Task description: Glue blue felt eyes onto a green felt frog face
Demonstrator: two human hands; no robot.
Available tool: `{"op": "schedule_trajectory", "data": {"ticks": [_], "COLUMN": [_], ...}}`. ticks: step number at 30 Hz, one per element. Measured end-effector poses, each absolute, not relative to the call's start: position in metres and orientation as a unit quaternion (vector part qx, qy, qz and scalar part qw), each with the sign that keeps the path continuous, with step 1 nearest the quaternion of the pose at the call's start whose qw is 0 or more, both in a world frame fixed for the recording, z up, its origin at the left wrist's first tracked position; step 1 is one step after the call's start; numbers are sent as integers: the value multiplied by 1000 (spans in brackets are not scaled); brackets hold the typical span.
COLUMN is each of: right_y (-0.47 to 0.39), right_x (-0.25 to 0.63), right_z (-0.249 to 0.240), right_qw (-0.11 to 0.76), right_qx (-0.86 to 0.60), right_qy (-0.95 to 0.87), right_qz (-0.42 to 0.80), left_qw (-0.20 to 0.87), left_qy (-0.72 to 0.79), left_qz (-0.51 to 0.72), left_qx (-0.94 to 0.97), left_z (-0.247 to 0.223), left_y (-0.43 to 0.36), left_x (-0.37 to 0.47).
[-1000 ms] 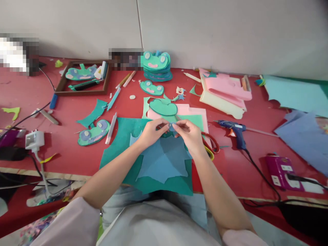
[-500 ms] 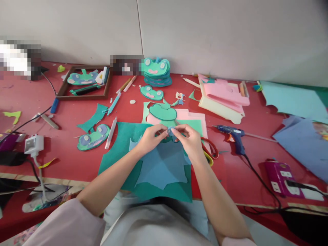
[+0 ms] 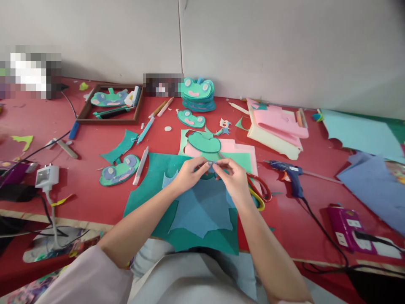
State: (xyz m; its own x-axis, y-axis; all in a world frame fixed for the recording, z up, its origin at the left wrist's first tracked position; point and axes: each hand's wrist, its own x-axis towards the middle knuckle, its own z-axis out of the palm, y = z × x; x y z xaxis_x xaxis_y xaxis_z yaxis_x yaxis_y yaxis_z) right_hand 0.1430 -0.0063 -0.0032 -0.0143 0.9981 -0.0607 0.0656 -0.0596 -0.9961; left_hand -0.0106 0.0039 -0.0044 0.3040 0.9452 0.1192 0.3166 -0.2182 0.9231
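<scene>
My left hand [image 3: 192, 174] and my right hand [image 3: 232, 175] meet at the middle, both pinching a small blue felt piece [image 3: 211, 164] between thumbs and fingers. Most of that piece is hidden by the fingertips. Below them a jagged blue felt sheet [image 3: 202, 207] lies on a larger dark green sheet [image 3: 136, 207]. Just beyond my hands is a green frog-head shape [image 3: 204, 142], on light green and pink sheets [image 3: 228, 145]. Scissors with red and yellow handles [image 3: 260, 198] lie beside my right hand, partly covered.
Finished frog faces [image 3: 196, 90] are stacked at the back. A brown tray [image 3: 109, 121] holds markers and another face. On the right lie a blue glue gun [image 3: 289, 171], a purple power strip [image 3: 343, 223] and blue sheets [image 3: 376, 181]. Another frog face [image 3: 119, 171] lies left.
The view has shifted a little, so the table items appear slightly lower and mostly farther right. Both hands keep their pinch on the blue piece, whose visible part now looks smaller.
</scene>
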Motion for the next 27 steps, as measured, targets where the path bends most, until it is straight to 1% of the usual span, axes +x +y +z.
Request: {"op": "schedule_trajectory", "data": {"ticks": [13,27], "right_y": [-9,-8], "right_x": [142,143], "right_z": [-4,-5], "right_qw": [463,459], "right_qx": [-538,-535], "right_qy": [-522,-536], "right_qz": [474,465], "left_qw": [417,488], "left_qy": [467,452], "left_qz": [369,351], "left_qx": [687,658], "left_z": [-6,-7], "left_y": [5,3], "left_x": [-12,-12]}}
